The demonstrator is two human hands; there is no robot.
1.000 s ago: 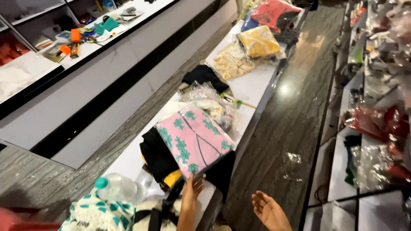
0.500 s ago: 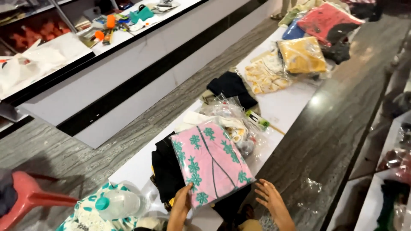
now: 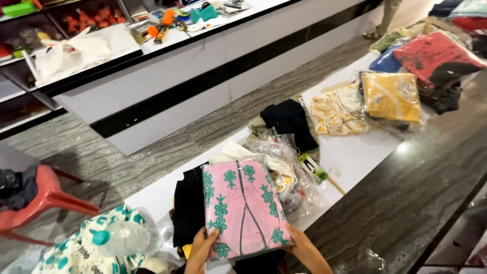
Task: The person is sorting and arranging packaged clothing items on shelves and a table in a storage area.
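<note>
A flat clear-wrapped packet of pink cloth with green flower print lies on a pile of folded clothes at the near end of a long white counter. My left hand grips its near left corner. My right hand holds its near right corner, thumb on the wrap. Folded black cloth sits just left of the packet. Crumpled clear bags with cream cloth lie just beyond it.
A clear plastic bottle with a teal cap rests on white-and-teal cloth at lower left. Further along the counter lie black, cream-print, yellow and red packets. A red plastic chair stands on the floor to the left. A second counter runs opposite.
The view has swung left and down. My right hand came in from the dark counter edge and took the packet's right corner; both hands now hold it.
</note>
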